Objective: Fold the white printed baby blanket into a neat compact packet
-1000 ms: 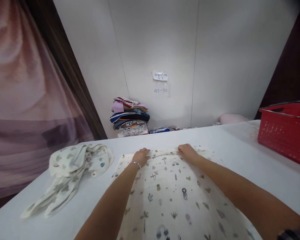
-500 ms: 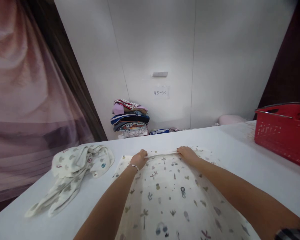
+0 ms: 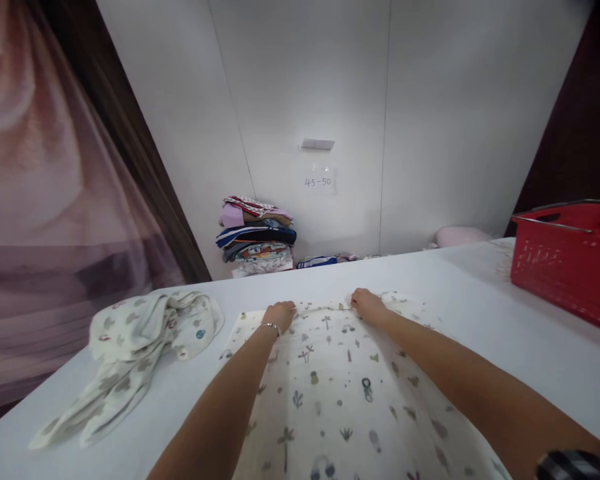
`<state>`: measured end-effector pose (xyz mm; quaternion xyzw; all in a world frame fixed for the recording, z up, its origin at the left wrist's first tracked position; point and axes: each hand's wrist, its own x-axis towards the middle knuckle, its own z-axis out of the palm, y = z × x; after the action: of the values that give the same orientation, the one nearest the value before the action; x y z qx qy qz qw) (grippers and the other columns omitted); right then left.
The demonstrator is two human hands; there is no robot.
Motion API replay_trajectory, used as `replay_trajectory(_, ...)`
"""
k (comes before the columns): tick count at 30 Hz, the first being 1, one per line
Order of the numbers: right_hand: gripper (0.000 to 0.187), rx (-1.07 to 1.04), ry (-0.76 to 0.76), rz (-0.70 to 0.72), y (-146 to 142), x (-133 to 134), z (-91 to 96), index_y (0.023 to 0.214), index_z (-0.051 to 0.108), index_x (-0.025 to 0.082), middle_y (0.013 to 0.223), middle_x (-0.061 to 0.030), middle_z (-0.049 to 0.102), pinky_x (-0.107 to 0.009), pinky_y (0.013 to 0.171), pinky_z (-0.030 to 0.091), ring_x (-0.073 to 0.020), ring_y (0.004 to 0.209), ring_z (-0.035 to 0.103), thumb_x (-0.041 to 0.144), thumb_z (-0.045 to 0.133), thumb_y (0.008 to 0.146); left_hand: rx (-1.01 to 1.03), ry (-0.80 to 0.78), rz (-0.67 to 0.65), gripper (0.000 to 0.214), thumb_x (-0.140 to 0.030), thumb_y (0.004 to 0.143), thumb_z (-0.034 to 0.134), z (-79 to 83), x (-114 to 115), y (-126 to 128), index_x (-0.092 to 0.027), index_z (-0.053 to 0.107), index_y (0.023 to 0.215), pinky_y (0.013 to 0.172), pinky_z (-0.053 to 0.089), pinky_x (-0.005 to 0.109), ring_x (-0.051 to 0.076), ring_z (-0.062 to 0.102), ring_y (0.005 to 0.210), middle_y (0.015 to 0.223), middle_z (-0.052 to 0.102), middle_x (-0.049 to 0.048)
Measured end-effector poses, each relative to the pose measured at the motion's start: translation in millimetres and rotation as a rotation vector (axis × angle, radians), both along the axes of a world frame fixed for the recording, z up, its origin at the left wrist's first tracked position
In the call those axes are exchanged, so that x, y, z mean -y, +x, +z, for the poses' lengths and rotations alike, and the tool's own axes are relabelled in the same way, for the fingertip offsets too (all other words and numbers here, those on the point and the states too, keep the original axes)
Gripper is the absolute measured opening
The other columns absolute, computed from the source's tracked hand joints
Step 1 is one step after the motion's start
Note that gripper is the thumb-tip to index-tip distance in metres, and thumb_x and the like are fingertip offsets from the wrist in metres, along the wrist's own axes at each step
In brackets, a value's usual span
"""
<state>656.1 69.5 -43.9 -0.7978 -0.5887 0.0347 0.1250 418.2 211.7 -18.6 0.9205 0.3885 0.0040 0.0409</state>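
Soft matt printed cloth garment (image 3: 340,393), smooth matt white table (image 3: 480,313), glossy red perforated plastic basket (image 3: 565,263)

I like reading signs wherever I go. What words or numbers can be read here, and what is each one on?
"45-50": handwritten on the slip stuck to the wall.
Tag above the slip: seen nearly edge-on, nothing readable.
Cloth: only small printed pictures, no words.
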Motion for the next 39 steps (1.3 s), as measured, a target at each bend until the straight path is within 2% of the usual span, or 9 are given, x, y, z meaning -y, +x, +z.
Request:
replay_trajectory(7, 0.020, 0.078, 0.031, 0.067, 2.3, 2.3, -8.0, 0.087, 0.061, 0.015, 0.100, -0.0115, 0.059, -0.028, 0.077, 0.034, -0.0212, 0.095, 0.050, 0.019, 0.042, 0.087, 0.042, 0.031, -0.056, 0.030, -0.025, 0.083, 0.041, -8.6, -1.4, -4.0, -0.023, 0.056, 0.108, 0.088, 0.038, 0.032, 0.020, 0.047, 0.108, 0.114, 0.055, 0.0055)
replay_trajectory(12, 0.020, 0.143, 0.054, 0.132, 3.7, 5.2, -11.2, 0.086, 0.061, 0.014, 0.094, -0.0112, 0.060, -0.030, 0.075, 0.035, -0.0212, 0.090, 0.051, 0.019, 0.041, 0.087, 0.028, 0.031, -0.067, 0.032, -0.024, 0.082, 0.042, -9.2, -3.7, -5.6, -0.023, 0.056, 0.111, 0.089, 0.038, 0.034, 0.021, 0.047, 0.108, 0.115, 0.056, 0.0062)
replay_trajectory(17, 0.017, 0.125, 0.087, 0.168, 4.1, 4.6, -11.0, 0.088, 0.060, 0.014, 0.104, -0.0109, 0.058, -0.030, 0.083, 0.033, -0.0207, 0.100, 0.049, 0.018, 0.044, 0.086, -0.006, 0.026, -0.077, 0.031, -0.022, 0.080, 0.043, -7.4, -4.3, -2.9, -0.022, 0.057, 0.108, 0.088, 0.038, 0.034, 0.021, 0.049, 0.106, 0.112, 0.059, 0.0069)
replay_trajectory(20, 0.016, 0.114, 0.066, 0.160, 2.6, 6.0, -8.3, 0.087, 0.059, 0.015, 0.098, -0.0096, 0.059, -0.031, 0.086, 0.031, -0.0199, 0.097, 0.050, 0.016, 0.044, 0.086, -0.019, 0.039, -0.084, 0.036, -0.020, 0.079, 0.044, -5.9, -3.1, -2.1, -0.022, 0.053, 0.114, 0.089, 0.037, 0.037, 0.022, 0.048, 0.108, 0.114, 0.058, 0.0077)
replay_trajectory(25, 0.015, 0.161, 0.121, 0.212, 1.4, 12.7, -6.5, 0.088, 0.058, 0.015, 0.098, -0.0091, 0.056, -0.030, 0.082, 0.033, -0.0187, 0.094, 0.048, 0.017, 0.043, 0.086, -0.017, 0.071, -0.112, 0.023, -0.018, 0.077, 0.047, -4.7, -1.6, -2.3, -0.022, 0.059, 0.096, 0.086, 0.037, 0.037, 0.022, 0.050, 0.103, 0.103, 0.061, 0.0069)
replay_trajectory(29, 0.017, 0.171, 0.164, 0.273, 0.5, 20.5, -3.6, 0.089, 0.057, 0.015, 0.104, -0.0095, 0.054, -0.029, 0.080, 0.034, -0.0188, 0.095, 0.047, 0.017, 0.041, 0.085, 0.019, 0.091, -0.129, 0.014, -0.015, 0.074, 0.049, -1.8, 1.3, -3.9, -0.020, 0.057, 0.084, 0.082, 0.038, 0.033, 0.021, 0.051, 0.100, 0.100, 0.060, 0.0071)
replay_trajectory(31, 0.016, 0.166, 0.178, 0.299, -1.0, 23.9, 1.1, 0.088, 0.057, 0.016, 0.107, -0.0102, 0.054, -0.030, 0.082, 0.033, -0.0197, 0.097, 0.047, 0.014, 0.043, 0.082, 0.038, 0.089, -0.139, 0.014, -0.012, 0.071, 0.050, 0.5, 3.1, -5.1, -0.020, 0.055, 0.082, 0.081, 0.039, 0.030, 0.019, 0.051, 0.099, 0.100, 0.059, 0.0064)
replay_trajectory(36, 0.008, 0.122, 0.100, 0.307, -3.6, 26.1, 16.3, 0.075, 0.055, 0.017, 0.079, -0.0062, 0.059, -0.030, 0.078, 0.032, -0.0190, 0.080, 0.051, 0.013, 0.048, 0.072, 0.042, 0.058, -0.109, 0.012, -0.016, 0.071, 0.051, 4.2, 4.2, -8.3, -0.021, 0.052, 0.082, 0.074, 0.041, 0.029, 0.019, 0.057, 0.084, 0.083, 0.063, 0.0044)
replay_trajectory(39, 0.007, 0.091, 0.169, 0.331, -2.0, 24.6, 21.4, 0.076, 0.053, 0.017, 0.083, -0.0053, 0.059, -0.029, 0.080, 0.031, -0.0181, 0.082, 0.051, 0.013, 0.048, 0.072, 0.047, 0.045, -0.096, 0.012, -0.021, 0.073, 0.051, 4.6, 3.2, -10.6, -0.022, 0.053, 0.086, 0.074, 0.041, 0.029, 0.019, 0.058, 0.082, 0.080, 0.064, 0.0031)
